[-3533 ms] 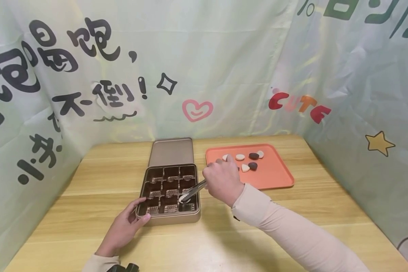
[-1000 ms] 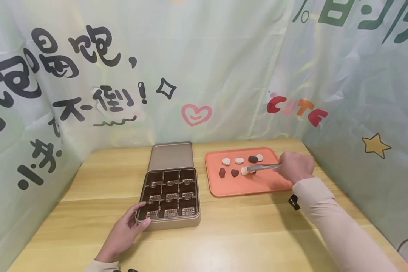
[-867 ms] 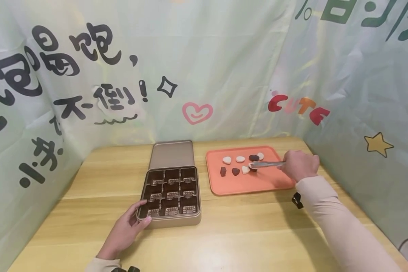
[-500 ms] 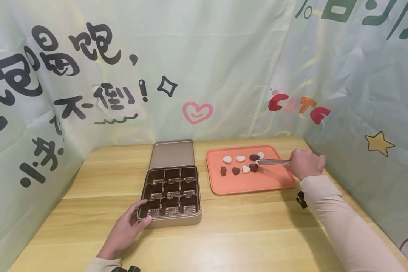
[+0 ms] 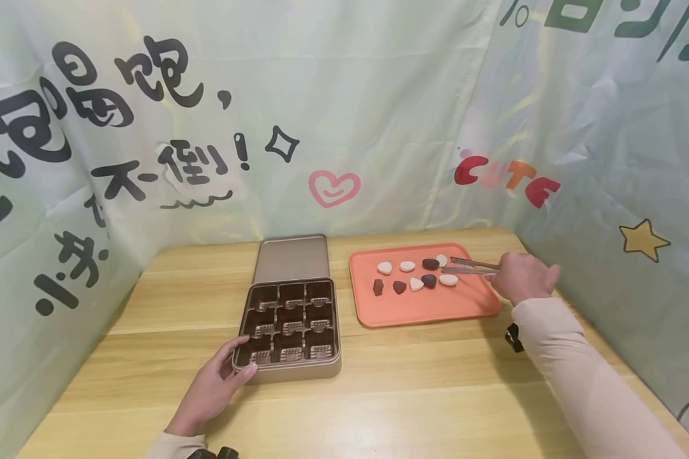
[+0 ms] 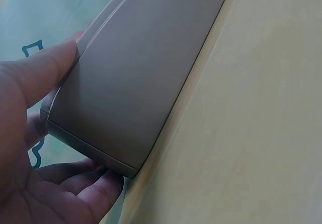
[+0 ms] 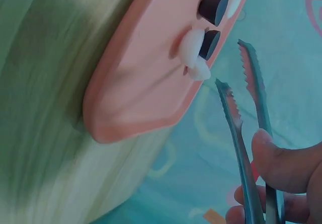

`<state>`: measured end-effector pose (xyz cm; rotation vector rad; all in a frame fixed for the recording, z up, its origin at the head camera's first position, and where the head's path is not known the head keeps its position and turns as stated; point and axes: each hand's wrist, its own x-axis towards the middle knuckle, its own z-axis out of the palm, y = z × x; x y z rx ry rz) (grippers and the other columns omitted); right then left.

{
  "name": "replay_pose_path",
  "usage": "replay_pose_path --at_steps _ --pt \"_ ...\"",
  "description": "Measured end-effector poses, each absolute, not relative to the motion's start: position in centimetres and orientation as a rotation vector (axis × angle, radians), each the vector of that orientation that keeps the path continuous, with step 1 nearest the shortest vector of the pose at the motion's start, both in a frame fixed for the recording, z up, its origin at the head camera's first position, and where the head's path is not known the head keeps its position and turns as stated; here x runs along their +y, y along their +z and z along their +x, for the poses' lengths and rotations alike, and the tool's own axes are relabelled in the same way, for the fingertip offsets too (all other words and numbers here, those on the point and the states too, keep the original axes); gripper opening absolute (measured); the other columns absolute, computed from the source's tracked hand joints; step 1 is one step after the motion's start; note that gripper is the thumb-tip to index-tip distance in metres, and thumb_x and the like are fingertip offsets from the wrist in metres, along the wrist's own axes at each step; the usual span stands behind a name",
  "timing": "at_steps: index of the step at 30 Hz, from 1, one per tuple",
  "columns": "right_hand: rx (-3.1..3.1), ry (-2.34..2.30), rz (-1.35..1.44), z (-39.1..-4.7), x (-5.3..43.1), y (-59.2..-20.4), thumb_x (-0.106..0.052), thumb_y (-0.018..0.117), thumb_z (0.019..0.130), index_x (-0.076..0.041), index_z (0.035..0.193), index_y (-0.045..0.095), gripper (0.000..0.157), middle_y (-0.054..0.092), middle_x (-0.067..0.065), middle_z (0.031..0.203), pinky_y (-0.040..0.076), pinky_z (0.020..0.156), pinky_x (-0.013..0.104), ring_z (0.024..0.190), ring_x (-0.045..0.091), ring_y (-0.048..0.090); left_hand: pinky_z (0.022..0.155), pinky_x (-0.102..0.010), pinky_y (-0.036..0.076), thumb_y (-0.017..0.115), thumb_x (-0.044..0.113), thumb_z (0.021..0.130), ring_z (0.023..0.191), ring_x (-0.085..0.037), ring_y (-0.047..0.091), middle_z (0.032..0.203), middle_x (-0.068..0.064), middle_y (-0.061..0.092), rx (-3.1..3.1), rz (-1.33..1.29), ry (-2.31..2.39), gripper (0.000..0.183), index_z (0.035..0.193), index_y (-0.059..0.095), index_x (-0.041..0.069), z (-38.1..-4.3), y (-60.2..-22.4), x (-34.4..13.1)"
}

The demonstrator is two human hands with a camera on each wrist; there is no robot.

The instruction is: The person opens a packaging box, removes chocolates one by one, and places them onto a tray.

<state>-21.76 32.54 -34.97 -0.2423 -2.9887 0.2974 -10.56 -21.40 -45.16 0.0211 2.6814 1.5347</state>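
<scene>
My left hand (image 5: 209,389) grips the front-left corner of a brown tin box (image 5: 298,375); in the left wrist view its thumb (image 6: 53,68) lies along the top edge, with the other fingers at the box's side. The box's dark insert (image 5: 289,322) has several compartments, with no pieces visible in them. My right hand (image 5: 525,277) holds metal tongs (image 5: 476,270) over the right part of an orange tray (image 5: 425,312). The tong tips stand apart with nothing between them. A white oval piece (image 5: 448,280) lies on the tray just below them, beside a dark chocolate-like piece (image 5: 429,281).
Several more dark and white pieces lie on the tray, including a white one (image 5: 385,268) and a dark block (image 5: 378,287). The lid (image 5: 293,258) lies behind the box. A wooden table (image 5: 379,395) bears everything, with printed cloth (image 5: 379,127) hanging around it.
The tongs moved from the box's front-right compartment over to the tray with a white piece, let it go there and spread apart. My left hand stayed on the box.
</scene>
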Motion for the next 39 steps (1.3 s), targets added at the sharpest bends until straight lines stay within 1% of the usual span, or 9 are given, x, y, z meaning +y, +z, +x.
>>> replay_pose_path --at_steps 6,11,14,18,25,30,34,37,39 --pt "-2.995 0.478 -0.167 -20.6 31.9 -35.9 -0.025 0.068 0.086 -0.004 0.106 0.068 0.029 0.065 0.02 0.093 0.039 0.062 0.056 0.078 0.038 0.057 0.047 -0.027 0.046 0.073 0.036 0.086 0.055 -0.012 0.043 0.069 -0.001 0.046 2.668 0.017 1.55 0.064 0.142 0.044 0.026 -10.5 -45.0 -21.5" --pt "-3.042 0.674 0.034 -19.3 30.7 -37.2 -0.015 0.061 0.092 0.005 0.116 0.061 0.031 0.061 0.018 0.089 0.044 0.061 0.041 0.076 0.032 0.054 0.047 -0.027 0.046 0.073 0.037 0.086 0.054 -0.011 0.042 0.068 0.001 0.045 2.686 0.014 1.531 0.064 0.142 0.044 0.026 -10.5 -45.0 -21.5" --pt "-3.02 0.804 0.171 -18.3 29.6 -38.2 -0.008 0.058 0.095 0.008 0.117 0.059 0.027 0.059 0.013 0.085 0.043 0.062 0.036 0.073 0.026 0.052 0.046 -0.027 0.046 0.074 0.036 0.086 0.054 -0.011 0.043 0.069 0.0 0.046 2.676 0.014 1.54 0.064 0.142 0.044 0.026 -10.4 -45.0 -21.5" --pt "-2.968 0.945 0.269 -16.6 28.0 -39.3 -0.005 0.061 0.094 0.003 0.112 0.062 0.02 0.059 0.007 0.083 0.043 0.058 0.032 0.069 0.02 0.05 0.046 -0.026 0.046 0.073 0.035 0.086 0.054 -0.011 0.044 0.069 -0.002 0.048 2.667 0.028 1.545 0.064 0.143 0.044 0.026 -10.3 -45.0 -21.6" --pt "-2.971 1.013 0.424 -14.1 25.4 -40.8 -0.007 0.069 0.088 -0.007 0.105 0.069 0.016 0.066 0.003 0.096 0.05 0.072 0.036 0.083 0.018 0.056 0.047 -0.026 0.046 0.073 0.036 0.086 0.053 -0.011 0.041 0.064 0.001 0.042 2.684 0.024 1.525 0.064 0.142 0.044 0.026 -10.0 -44.9 -21.8" --pt "-2.98 1.083 0.544 -13.3 24.4 -41.7 -0.004 0.071 0.085 -0.01 0.1 0.07 0.016 0.066 -0.001 0.094 0.052 0.075 0.036 0.085 0.016 0.058 0.047 -0.025 0.044 0.073 0.034 0.087 0.053 -0.01 0.04 0.062 0.003 0.038 2.691 0.031 1.526 0.064 0.143 0.043 0.024 -9.9 -44.8 -21.8" --pt "-3.003 1.103 0.628 -13.2 24.1 -42.0 -0.004 0.072 0.084 -0.012 0.096 0.069 0.014 0.064 -0.004 0.089 0.05 0.07 0.031 0.08 0.013 0.056 0.047 -0.025 0.045 0.073 0.031 0.087 0.053 -0.009 0.04 0.066 0.001 0.043 2.695 0.026 1.535 0.064 0.143 0.044 0.024 -9.7 -44.9 -21.9" --pt "-3.038 1.117 0.635 -13.1 24.0 -42.2 -0.005 0.074 0.083 -0.013 0.094 0.068 0.015 0.063 -0.005 0.086 0.049 0.069 0.03 0.078 0.013 0.054 0.049 -0.025 0.046 0.073 0.03 0.087 0.054 -0.01 0.044 0.078 -0.001 0.053 2.694 0.024 1.541 0.065 0.144 0.043 0.023 -9.6 -44.9 -21.9" --pt "-3.055 1.13 0.617 -13.0 23.8 -42.2 -0.005 0.074 0.083 -0.014 0.094 0.068 0.016 0.063 -0.005 0.087 0.049 0.07 0.031 0.079 0.013 0.055 0.049 -0.026 0.047 0.073 0.03 0.087 0.054 -0.011 0.045 0.075 -0.003 0.052 2.697 0.015 1.533 0.065 0.144 0.043 0.024 -9.6 -44.8 -22.0"
